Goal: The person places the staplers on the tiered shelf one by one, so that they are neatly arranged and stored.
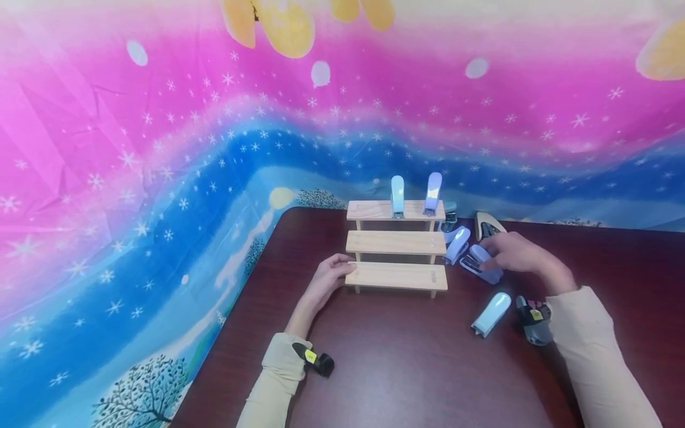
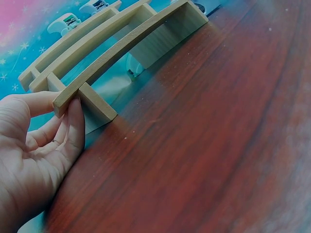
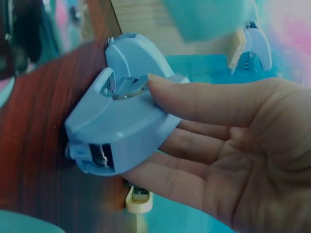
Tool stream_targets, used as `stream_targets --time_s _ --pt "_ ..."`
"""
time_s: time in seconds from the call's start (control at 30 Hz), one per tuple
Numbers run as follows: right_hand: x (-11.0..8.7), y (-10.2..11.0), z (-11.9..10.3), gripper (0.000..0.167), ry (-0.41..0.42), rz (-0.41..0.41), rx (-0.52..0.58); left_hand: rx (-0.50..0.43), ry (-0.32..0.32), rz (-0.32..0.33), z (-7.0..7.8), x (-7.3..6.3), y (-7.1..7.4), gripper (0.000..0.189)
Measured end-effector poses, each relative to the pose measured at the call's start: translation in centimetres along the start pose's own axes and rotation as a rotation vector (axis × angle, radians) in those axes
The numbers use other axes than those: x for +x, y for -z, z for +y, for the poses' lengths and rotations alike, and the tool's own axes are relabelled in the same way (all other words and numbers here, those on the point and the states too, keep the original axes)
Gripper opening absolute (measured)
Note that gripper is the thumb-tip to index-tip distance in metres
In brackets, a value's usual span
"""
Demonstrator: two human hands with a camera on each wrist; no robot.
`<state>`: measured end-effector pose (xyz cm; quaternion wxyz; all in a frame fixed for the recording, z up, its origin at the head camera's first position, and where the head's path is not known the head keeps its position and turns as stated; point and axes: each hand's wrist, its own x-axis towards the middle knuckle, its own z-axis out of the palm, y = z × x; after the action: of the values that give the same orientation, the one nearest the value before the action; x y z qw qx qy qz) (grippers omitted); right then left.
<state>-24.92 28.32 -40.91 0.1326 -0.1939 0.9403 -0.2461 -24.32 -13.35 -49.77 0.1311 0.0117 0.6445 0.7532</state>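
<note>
On the table stands a three-tier wooden rack (image 1: 396,276). The thumb and fingers of my left hand (image 1: 323,282) pinch the left end of its lowest board, as the left wrist view shows close up. To the right of the rack, my right hand (image 1: 521,255) grips a lavender stapler (image 3: 121,131), thumb on one side and fingers on the other. A second lavender stapler (image 1: 457,245) lies between the held one and the rack. Up on the top board stand a mint stapler (image 1: 397,196) and a purple stapler (image 1: 433,193), side by side.
A cream stapler (image 1: 483,223) lies behind my right hand, and a teal stapler (image 1: 450,213) is partly hidden by the rack. Nearer the front lies another mint stapler (image 1: 492,314), with a dark grey object (image 1: 537,334) beside my right sleeve. A patterned cloth (image 1: 214,148) hangs behind the table.
</note>
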Motion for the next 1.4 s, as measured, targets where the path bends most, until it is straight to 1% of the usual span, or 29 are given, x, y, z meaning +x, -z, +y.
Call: stream_targets --time_s 0.2,0.3,0.43,0.5,0.53,0.6,0.7,0.8,0.93,1.03,1.13,1.27,1.4 --pt "-0.7 1.1 -0.4 0.047 -0.046 0.036 0.031 0.007 -0.007 -0.004 0.2 -0.2 0.3 0.024" --pt "-1.1 1.8 -0.6 0.050 -0.062 0.088 0.070 0.006 -0.010 -0.004 0.3 0.0 0.3 0.024" --pt "-2.0 2.9 -1.2 0.061 -0.101 0.155 0.113 0.002 -0.014 -0.015 0.5 0.3 0.0 0.023" --pt "-2.3 3.4 -1.9 0.066 -0.122 0.175 0.136 0.000 -0.017 -0.016 0.6 0.4 0.0 0.022" --pt "-2.3 3.6 -2.3 0.066 -0.125 0.183 0.145 -0.001 -0.020 -0.013 0.7 0.4 0.1 0.022" --pt "-2.3 4.2 -3.1 0.065 -0.123 0.199 0.170 -0.006 -0.025 -0.005 0.8 0.4 0.2 0.021" --pt "-2.2 5.1 -4.4 0.058 -0.107 0.225 0.182 -0.007 -0.031 0.002 0.7 0.3 0.4 0.023" --pt "-2.1 6.1 -5.7 0.057 -0.109 0.261 0.187 -0.008 -0.034 0.000 0.6 0.3 0.5 0.024" --pt "-2.0 7.1 -7.1 0.062 -0.144 0.328 0.199 -0.006 -0.028 -0.005 0.2 0.2 0.5 0.024" --pt "-1.9 7.7 -8.0 0.066 -0.170 0.368 0.218 -0.008 -0.008 -0.009 -0.1 0.0 0.4 0.023" --pt "-1.8 8.2 -9.0 0.065 -0.176 0.399 0.241 -0.004 0.005 -0.013 -0.2 -0.2 0.2 0.024" --pt "-1.3 9.2 -10.3 0.068 -0.158 0.419 0.278 0.010 -0.009 -0.012 -0.2 -0.3 0.1 0.026" --pt "-0.7 9.8 -11.7 0.072 -0.143 0.394 0.338 0.011 -0.011 -0.018 -0.1 -0.3 0.1 0.027"
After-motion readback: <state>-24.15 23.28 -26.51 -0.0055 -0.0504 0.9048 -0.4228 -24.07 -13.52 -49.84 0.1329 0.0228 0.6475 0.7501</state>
